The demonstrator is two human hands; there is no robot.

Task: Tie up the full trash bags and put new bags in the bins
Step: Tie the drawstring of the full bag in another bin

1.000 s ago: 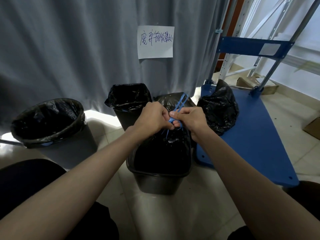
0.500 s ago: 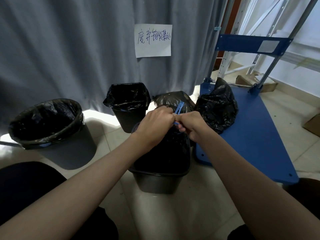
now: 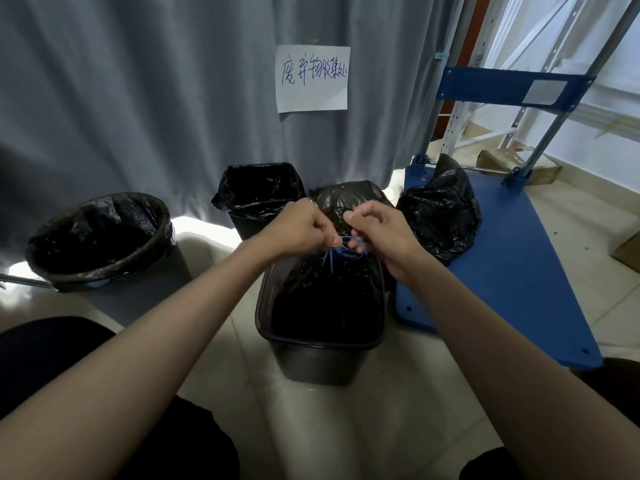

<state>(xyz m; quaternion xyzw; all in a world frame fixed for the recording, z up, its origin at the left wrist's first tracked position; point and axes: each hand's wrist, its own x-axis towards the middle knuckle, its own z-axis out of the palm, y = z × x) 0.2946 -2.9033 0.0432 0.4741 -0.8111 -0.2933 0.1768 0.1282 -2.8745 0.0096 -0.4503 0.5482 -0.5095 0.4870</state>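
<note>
Blue drawstring (image 3: 341,244) pinched by curled fingers of left hand (image 3: 301,228) and right hand (image 3: 379,230) above black bag (image 3: 329,292). Handwritten paper sign (image 3: 312,79) on curtain (image 3: 138,98): Chinese characters, illegible.

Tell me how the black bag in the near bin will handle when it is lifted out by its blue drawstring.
The black bag looks like thin, crinkled film, so it will probably sag and swing rather than hold shape. Both the left hand and right hand pinch the blue drawstring; that narrow cord may dig into fingers. The bag fills the bin, so it may drag coming out.
</note>
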